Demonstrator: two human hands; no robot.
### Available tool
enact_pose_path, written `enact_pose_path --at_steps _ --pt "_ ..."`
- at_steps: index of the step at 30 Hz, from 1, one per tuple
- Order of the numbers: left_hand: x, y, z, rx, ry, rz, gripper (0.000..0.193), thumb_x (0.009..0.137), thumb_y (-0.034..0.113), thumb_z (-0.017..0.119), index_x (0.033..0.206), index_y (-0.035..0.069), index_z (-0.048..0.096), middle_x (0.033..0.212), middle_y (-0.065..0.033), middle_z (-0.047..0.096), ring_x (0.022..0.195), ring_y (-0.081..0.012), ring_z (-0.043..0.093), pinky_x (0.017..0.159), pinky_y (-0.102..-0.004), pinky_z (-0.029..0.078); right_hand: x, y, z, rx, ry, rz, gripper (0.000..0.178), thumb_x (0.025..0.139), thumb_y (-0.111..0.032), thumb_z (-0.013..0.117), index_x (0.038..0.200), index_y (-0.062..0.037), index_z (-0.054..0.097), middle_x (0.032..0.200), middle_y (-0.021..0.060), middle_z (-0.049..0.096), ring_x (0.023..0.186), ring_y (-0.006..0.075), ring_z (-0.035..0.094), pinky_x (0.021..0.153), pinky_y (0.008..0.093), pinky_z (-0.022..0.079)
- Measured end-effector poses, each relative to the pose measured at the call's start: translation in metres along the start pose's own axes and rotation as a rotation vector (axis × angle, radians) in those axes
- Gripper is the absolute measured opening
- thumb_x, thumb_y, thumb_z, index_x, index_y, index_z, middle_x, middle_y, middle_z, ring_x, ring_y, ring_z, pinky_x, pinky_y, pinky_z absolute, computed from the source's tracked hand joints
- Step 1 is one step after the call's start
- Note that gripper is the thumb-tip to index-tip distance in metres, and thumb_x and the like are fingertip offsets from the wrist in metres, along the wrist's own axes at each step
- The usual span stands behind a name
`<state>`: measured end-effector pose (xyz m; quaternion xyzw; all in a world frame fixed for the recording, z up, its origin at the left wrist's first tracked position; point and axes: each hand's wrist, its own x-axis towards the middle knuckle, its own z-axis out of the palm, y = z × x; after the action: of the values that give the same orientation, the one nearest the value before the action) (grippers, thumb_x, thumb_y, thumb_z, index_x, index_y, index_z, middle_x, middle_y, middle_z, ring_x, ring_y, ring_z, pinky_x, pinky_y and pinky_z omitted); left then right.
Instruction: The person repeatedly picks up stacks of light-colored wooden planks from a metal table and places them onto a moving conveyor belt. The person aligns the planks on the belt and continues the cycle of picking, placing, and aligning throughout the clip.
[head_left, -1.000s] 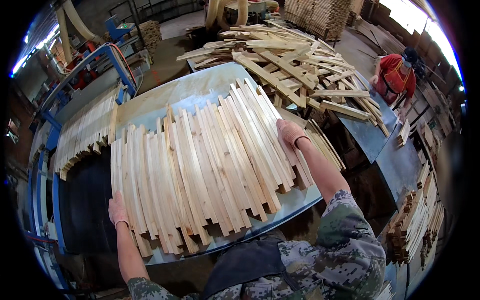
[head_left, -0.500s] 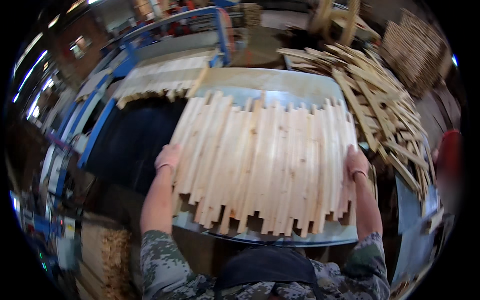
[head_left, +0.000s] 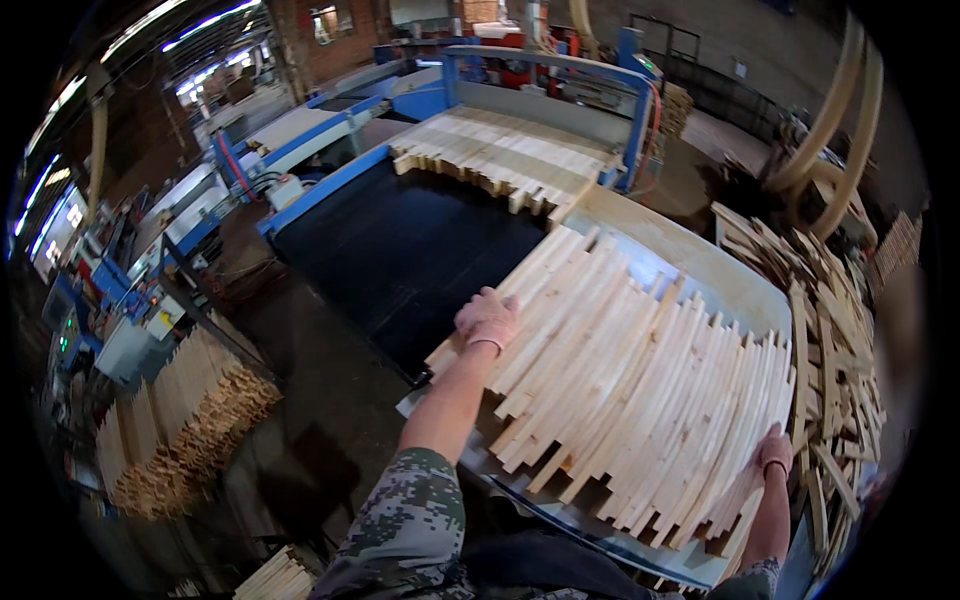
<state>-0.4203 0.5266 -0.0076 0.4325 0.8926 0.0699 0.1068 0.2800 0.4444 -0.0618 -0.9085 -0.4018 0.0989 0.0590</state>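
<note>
A wide row of pale wooden strips [head_left: 620,385], laid side by side with uneven ends, lies on a smooth light-coloured table [head_left: 690,240]. My left hand [head_left: 490,318] is closed over the row's left edge, beside the black belt [head_left: 410,260]. At the opposite edge, lower right, my right hand [head_left: 775,450] grips the outermost strips, its fingers partly hidden. The row spans the distance between both hands. Farther off, a second row of strips [head_left: 510,150] rests on the belt's far end, near the blue frame [head_left: 550,55].
Loose scrap strips [head_left: 835,370] are heaped along the table's right side. A stack of wooden strips [head_left: 190,430] stands at lower left, near machinery [head_left: 150,340]. Thick pale hoses [head_left: 850,120] hang at the far right.
My view has swung left, so the table and strips appear farther right and tilted. The row's left edge now lies along the black belt. Both hands keep hold of its sides.
</note>
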Motion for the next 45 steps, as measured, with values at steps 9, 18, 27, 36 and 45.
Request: enact_pose_path --at_steps 9,18,27,36,45 --pt "0.002 -0.01 -0.01 0.109 -0.125 0.097 0.094 0.096 0.082 0.045 0.157 0.01 0.041 0.146 -0.0152 0.061 0.127 -0.0324 0.067 0.093 -0.0544 0.058 0.002 -0.005 0.028 0.081 0.126 0.159 0.078 0.11 -0.06 0.038 0.132 0.0094 0.067 0.125 0.0323 0.071 0.12 0.0475 0.068 0.099 0.053 0.054" --pt "0.0 -0.008 -0.014 0.026 -0.148 0.182 0.099 0.096 0.082 0.043 0.16 0.007 0.037 0.145 -0.0175 0.061 0.124 -0.0328 0.069 0.093 -0.0541 0.058 0.033 0.036 0.035 -0.114 0.093 0.078 0.079 0.11 -0.061 0.039 0.128 0.009 0.07 0.122 0.0314 0.072 0.112 0.0462 0.071 0.094 0.0542 0.055" --pt "-0.007 -0.01 -0.034 0.019 -0.238 0.12 0.098 0.096 0.082 0.043 0.158 0.007 0.039 0.149 -0.0211 0.058 0.134 -0.0344 0.063 0.107 -0.0506 0.053 -0.026 -0.022 -0.001 0.187 0.114 0.17 0.081 0.109 -0.06 0.036 0.134 0.0111 0.065 0.132 0.0324 0.069 0.123 0.0485 0.065 0.104 0.055 0.049" --pt "-0.001 -0.009 -0.007 0.051 -0.068 0.15 0.086 0.096 0.079 0.047 0.143 0.007 0.048 0.134 -0.0186 0.066 0.122 -0.0325 0.07 0.098 -0.0494 0.058 -0.016 -0.011 0.001 0.117 0.103 0.198 0.08 0.109 -0.061 0.036 0.137 0.0089 0.064 0.138 0.0319 0.066 0.128 0.0465 0.063 0.106 0.0537 0.049" --pt "-0.004 -0.011 -0.023 0.014 -0.176 0.146 0.095 0.095 0.079 0.046 0.157 0.007 0.041 0.145 -0.0215 0.062 0.13 -0.0334 0.066 0.103 -0.0497 0.055 -0.02 -0.019 -0.007 0.14 0.017 0.198 0.081 0.111 -0.062 0.034 0.142 0.0078 0.061 0.142 0.0298 0.064 0.133 0.0447 0.061 0.108 0.0541 0.049"
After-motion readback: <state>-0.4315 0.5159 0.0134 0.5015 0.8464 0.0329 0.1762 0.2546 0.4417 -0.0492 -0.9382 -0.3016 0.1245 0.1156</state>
